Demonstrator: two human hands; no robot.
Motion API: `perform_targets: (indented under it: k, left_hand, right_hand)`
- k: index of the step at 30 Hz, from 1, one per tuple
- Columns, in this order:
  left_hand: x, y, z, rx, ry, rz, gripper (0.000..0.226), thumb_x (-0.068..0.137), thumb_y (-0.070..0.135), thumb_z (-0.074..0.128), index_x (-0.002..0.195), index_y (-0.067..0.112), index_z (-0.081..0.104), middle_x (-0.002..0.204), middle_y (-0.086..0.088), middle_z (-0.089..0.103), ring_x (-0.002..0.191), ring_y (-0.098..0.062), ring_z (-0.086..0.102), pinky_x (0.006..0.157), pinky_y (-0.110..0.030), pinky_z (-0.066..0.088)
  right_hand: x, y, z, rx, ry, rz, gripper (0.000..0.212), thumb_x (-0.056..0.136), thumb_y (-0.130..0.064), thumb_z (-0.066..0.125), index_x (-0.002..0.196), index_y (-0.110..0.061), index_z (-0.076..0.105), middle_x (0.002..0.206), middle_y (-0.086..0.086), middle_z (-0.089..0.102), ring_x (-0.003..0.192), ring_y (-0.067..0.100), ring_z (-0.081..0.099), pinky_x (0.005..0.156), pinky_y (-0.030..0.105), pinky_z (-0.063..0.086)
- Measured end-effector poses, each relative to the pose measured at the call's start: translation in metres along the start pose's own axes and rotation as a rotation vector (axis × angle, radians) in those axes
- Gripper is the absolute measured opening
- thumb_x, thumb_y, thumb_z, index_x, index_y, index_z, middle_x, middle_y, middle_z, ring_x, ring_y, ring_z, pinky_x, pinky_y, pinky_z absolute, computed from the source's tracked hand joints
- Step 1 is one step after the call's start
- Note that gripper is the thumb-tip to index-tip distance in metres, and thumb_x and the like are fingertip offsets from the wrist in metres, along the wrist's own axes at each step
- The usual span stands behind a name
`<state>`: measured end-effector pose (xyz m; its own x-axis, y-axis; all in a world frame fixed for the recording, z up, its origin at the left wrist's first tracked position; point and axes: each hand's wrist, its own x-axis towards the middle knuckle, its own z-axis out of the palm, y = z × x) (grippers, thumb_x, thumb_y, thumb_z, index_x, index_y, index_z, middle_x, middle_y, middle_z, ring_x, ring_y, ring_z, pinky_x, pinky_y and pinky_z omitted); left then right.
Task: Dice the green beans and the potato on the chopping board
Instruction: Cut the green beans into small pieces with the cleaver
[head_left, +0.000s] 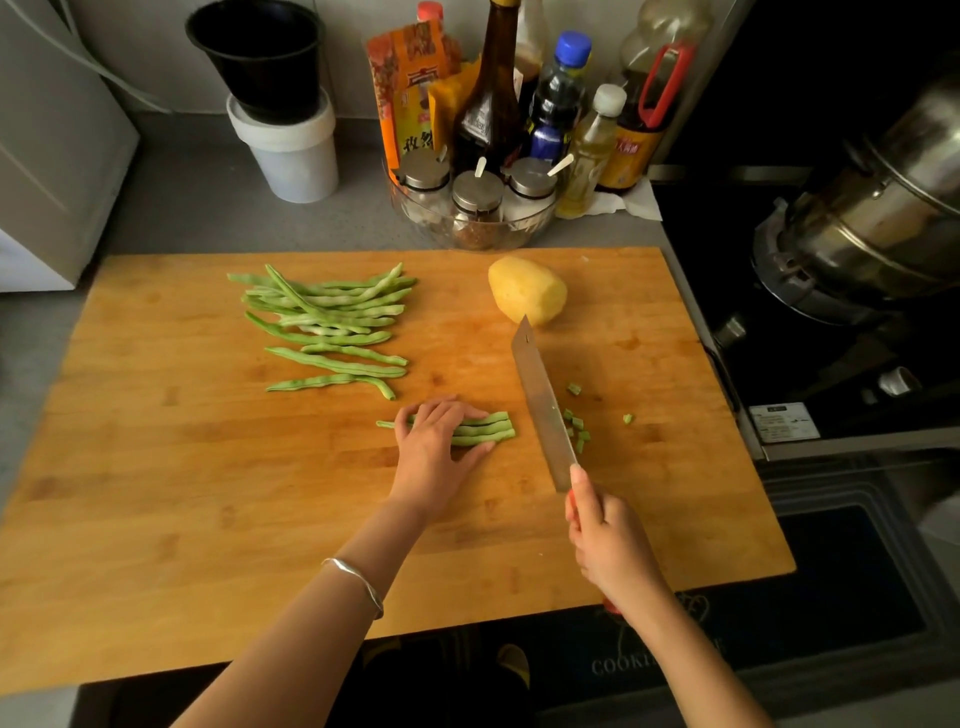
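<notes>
A large wooden chopping board (208, 493) fills the counter. A pile of whole green beans (327, 317) lies at its back left, and a peeled potato (527, 290) sits at the back centre-right. My left hand (434, 444) presses down on a small bundle of three beans (488, 428) near the board's middle. My right hand (605, 540) grips the red handle of a cleaver (543, 405), whose blade stands just right of the bundle's cut ends. Several diced bean pieces (576, 426) lie to the right of the blade.
A rack of spice jars (475, 202) and sauce bottles (558, 98) stands behind the board. Stacked black and white tubs (283, 104) sit at the back left. A stove with a steel pot (872, 218) is on the right.
</notes>
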<state>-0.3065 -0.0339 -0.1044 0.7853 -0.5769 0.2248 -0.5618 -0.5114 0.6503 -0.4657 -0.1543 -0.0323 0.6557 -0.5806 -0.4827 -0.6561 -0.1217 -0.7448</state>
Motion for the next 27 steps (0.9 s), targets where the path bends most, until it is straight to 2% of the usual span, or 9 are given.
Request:
perform_targets:
  k: [3,9,13,20,23,27]
  left_hand:
    - [0.003,0.005,0.004,0.005,-0.014,-0.021,0.030,0.078,0.036,0.074,0.105,0.029,0.063,0.110,0.011,0.062,0.119,-0.014,0.048,0.106,-0.043,0.019]
    - [-0.002,0.001,-0.001,0.014,-0.018,0.041,0.044,0.082,0.038,0.070,0.122,0.024,0.058,0.117,0.005,0.060,0.119,-0.016,0.046,0.107,-0.031,0.016]
    - [0.000,-0.003,-0.002,-0.024,-0.033,0.044,0.034,0.082,0.027,0.071,0.115,0.023,0.062,0.114,0.006,0.060,0.109,-0.016,0.052,0.100,-0.022,0.020]
    - [0.003,-0.006,0.001,-0.104,-0.047,0.040,0.027,0.080,0.024,0.074,0.105,0.021,0.065,0.110,0.008,0.064,0.103,-0.014,0.056,0.095,-0.028,0.030]
    - [0.004,-0.008,0.002,-0.107,-0.034,0.033,0.025,0.080,0.025,0.074,0.103,0.021,0.066,0.109,0.009,0.064,0.103,-0.012,0.056,0.095,-0.028,0.031]
    - [0.003,-0.007,0.001,-0.093,-0.033,0.053,0.025,0.081,0.029,0.070,0.104,0.020,0.065,0.109,0.007,0.064,0.104,-0.013,0.056,0.095,-0.027,0.029]
  right_hand:
    - [-0.002,-0.002,-0.006,0.022,-0.009,-0.022,0.054,0.096,-0.057,0.030,0.065,-0.014,0.042,0.042,-0.007,0.033,0.037,0.007,0.031,0.044,0.023,0.025]
    - [-0.007,-0.013,0.001,0.071,-0.073,-0.057,0.053,0.097,-0.056,0.033,0.068,-0.013,0.044,0.048,-0.005,0.035,0.039,0.009,0.032,0.040,0.019,0.025]
    - [-0.009,-0.016,0.004,0.056,-0.094,-0.051,0.052,0.098,-0.055,0.034,0.067,-0.014,0.044,0.047,-0.006,0.035,0.038,0.008,0.033,0.040,0.019,0.026]
    - [-0.004,-0.013,0.011,-0.031,-0.099,-0.014,0.055,0.094,-0.061,0.031,0.067,-0.015,0.044,0.046,-0.006,0.036,0.039,0.008,0.035,0.046,0.025,0.028]
    - [0.003,-0.020,0.017,-0.120,-0.074,-0.025,0.057,0.095,-0.061,0.028,0.063,-0.017,0.045,0.050,-0.004,0.040,0.045,0.014,0.039,0.051,0.030,0.031]
    - [0.021,-0.032,0.023,-0.128,-0.058,-0.026,0.062,0.092,-0.066,0.025,0.060,-0.017,0.046,0.047,-0.005,0.039,0.043,0.015,0.038,0.050,0.031,0.030]
